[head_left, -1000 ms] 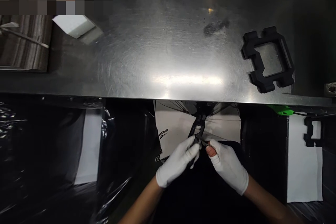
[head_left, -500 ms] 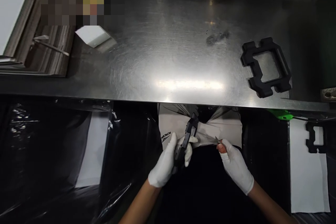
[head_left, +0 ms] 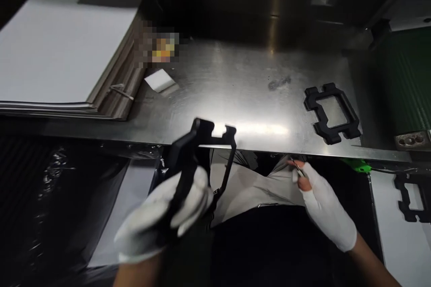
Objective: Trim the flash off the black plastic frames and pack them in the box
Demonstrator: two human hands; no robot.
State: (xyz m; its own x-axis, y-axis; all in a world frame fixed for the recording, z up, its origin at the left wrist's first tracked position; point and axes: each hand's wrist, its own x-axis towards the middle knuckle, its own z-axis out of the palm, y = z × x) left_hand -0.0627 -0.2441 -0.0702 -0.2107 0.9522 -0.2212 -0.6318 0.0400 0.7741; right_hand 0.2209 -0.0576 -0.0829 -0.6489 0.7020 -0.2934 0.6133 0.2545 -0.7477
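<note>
My left hand (head_left: 158,213), in a white glove and slightly blurred, is closed round one side of a black notched frame (head_left: 183,148). The frame is raised and tilted, its upper end overlapping the table edge in view. My right hand (head_left: 328,204), also gloved but with bare fingertips, pinches a small thin blade (head_left: 299,169) between thumb and forefinger. It is apart from the frame, over my lap. A similar black frame (head_left: 321,128) lies flat on the metal table, and another (head_left: 402,208) rests on a white sheet at the lower right.
A metal table (head_left: 242,103) spans the view. At its left is a stack of large sheets (head_left: 67,54), with a small white block (head_left: 159,80) beside it. A green ribbed object (head_left: 409,80) stands at the right. A green-handled tool (head_left: 362,166) is below the table edge.
My left hand has lifted the black frame up and to the left, turning it so its opening shows. My right hand has shifted right with the blade. The view has tilted up.
</note>
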